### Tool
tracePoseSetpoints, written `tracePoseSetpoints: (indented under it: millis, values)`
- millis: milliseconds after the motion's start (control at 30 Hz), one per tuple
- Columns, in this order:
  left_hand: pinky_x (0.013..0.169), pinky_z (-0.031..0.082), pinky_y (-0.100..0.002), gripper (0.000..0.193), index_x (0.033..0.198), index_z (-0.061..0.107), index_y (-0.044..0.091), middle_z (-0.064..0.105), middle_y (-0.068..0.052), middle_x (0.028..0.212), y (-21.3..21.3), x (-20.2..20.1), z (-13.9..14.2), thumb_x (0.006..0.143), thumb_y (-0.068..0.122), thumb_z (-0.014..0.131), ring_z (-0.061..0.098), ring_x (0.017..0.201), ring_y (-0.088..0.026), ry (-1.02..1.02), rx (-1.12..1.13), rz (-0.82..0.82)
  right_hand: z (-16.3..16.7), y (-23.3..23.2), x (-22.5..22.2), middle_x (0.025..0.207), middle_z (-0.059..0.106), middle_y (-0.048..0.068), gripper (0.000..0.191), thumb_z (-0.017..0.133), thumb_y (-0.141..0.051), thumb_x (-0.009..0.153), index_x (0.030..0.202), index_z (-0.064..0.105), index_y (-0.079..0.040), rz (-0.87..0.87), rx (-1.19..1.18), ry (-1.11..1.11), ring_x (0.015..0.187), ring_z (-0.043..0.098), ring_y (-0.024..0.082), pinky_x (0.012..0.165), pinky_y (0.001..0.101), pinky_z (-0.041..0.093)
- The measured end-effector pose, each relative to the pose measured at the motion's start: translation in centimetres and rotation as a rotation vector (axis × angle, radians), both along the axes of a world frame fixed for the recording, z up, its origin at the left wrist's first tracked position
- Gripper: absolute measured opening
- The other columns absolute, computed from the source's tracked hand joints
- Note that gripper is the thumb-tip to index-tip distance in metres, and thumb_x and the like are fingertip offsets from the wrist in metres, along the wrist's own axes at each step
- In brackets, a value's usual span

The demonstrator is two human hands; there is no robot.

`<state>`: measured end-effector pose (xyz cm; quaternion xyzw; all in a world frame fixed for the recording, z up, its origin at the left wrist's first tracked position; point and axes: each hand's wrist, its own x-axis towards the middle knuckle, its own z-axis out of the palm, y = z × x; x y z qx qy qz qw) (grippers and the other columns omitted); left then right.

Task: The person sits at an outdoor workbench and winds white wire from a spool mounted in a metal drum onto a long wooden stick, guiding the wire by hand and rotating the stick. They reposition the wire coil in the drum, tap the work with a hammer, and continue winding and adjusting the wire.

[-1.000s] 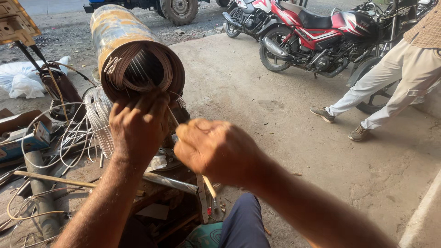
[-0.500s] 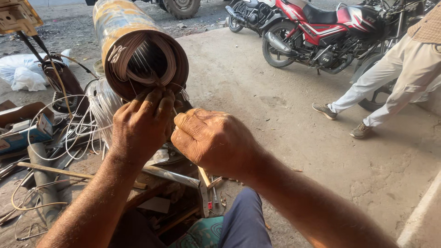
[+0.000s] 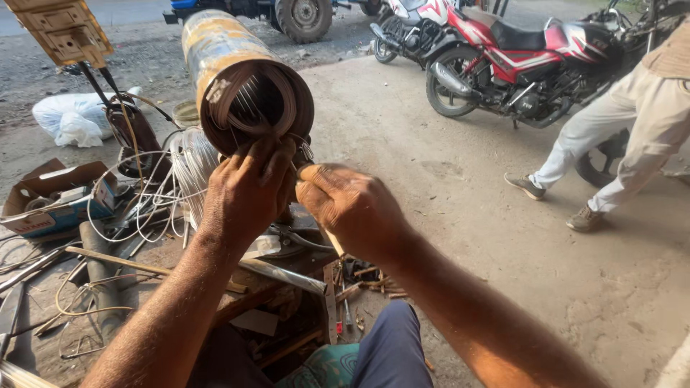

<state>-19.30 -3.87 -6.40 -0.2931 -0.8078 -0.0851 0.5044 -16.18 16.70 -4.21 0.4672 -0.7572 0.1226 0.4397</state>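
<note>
- Since the earlier frames our hands have hardly shifted: both stay pressed at the lower rim of the motor cylinder [image 3: 215, 50], with the right fist a little closer to the coil.
- Head view, hands: our left hand [image 3: 248, 188] lies with curled fingers on the brown winding [image 3: 255, 108] at the cylinder's open end, closed over the wires there. Our right hand [image 3: 352, 208] is clenched around a thin wooden stick [image 3: 332, 243], whose lower end pokes out beneath the fist; its tip meets the winding just beside the left fingers.
- Head view, packages and signs: an open cardboard box [image 3: 54, 197] with a blue printed side sits at far left among loose white wire [image 3: 162, 187]. Behind it lies a white plastic bag [image 3: 75, 118]. A yellowish panel [image 3: 61, 29] on a dark stand fills the top left corner.
- Head view, background: a red motorcycle [image 3: 517, 54] stands on the concrete, and a person's light trousers [image 3: 625, 126] show at right.
</note>
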Motion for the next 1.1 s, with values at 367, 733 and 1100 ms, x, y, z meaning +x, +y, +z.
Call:
tracePoseSetpoints:
  millis: [367, 733, 1100]
  values:
    - [0.085, 0.063, -0.039, 0.026, 0.126, 0.07, 0.01, 0.067, -0.012, 0.128, -0.3, 0.4, 0.3, 0.1, 0.014, 0.072, 0.072, 0.106, -0.027, -0.03, -0.066, -0.038, -14.8, 2.1, -8.6, 0.092, 0.075, 0.015, 0.016, 0.074, -0.021, 0.097, 0.09, 0.072, -0.007, -0.321, -0.063, -0.876, 0.075, 0.073, 0.021, 0.057, 0.0283, 0.059]
    - [0.088, 0.061, -0.041, 0.024, 0.118, 0.065, 0.006, 0.065, -0.016, 0.132, 0.3, 1.4, 0.3, 0.096, 0.014, 0.071, 0.07, 0.111, -0.03, -0.047, -0.053, -0.154, -26.7, -1.8, -10.5, 0.101, 0.058, 0.015, 0.01, 0.057, -0.013, 0.096, 0.1, 0.064, -0.008, -0.416, 0.058, -1.044, 0.093, 0.061, 0.026, 0.077, 0.0358, 0.062]
    - [0.087, 0.061, -0.041, 0.019, 0.11, 0.063, 0.004, 0.067, -0.014, 0.124, 1.0, 1.8, 0.5, 0.094, 0.005, 0.072, 0.071, 0.104, -0.03, -0.004, -0.092, -0.125, -14.2, 6.7, 2.0, 0.096, 0.05, 0.011, 0.034, 0.049, -0.033, 0.109, 0.101, 0.061, -0.002, 0.079, -0.85, -0.995, 0.071, 0.045, 0.014, 0.054, 0.0273, 0.042]
